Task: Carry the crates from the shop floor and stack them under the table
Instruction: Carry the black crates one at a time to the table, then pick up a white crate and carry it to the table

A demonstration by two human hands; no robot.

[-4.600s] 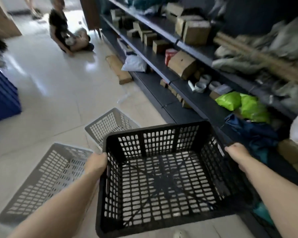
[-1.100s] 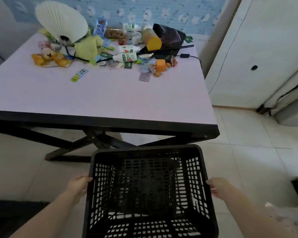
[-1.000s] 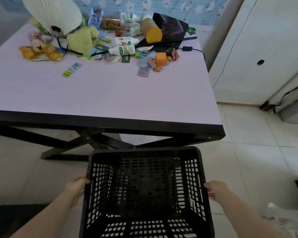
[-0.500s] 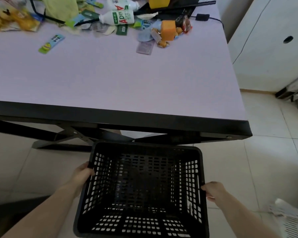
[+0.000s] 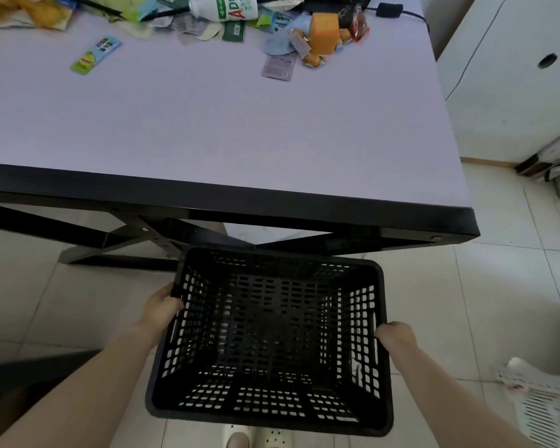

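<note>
- Crate (image 5: 272, 337), black and empty, sits at lower centre of the frame, its far rim just under the bench (image 5: 227, 130) edge.
- Left hand (image 5: 162, 310) grips its left wall; right hand (image 5: 396, 337) grips the right wall, fingers hidden behind the mesh.
- Litter at the bench's top edge is cut off.
- White crate (image 5: 543, 402) at lower right is partly out of frame.
- Shoes (image 5: 256, 439) are cut off at the bottom edge.
</note>
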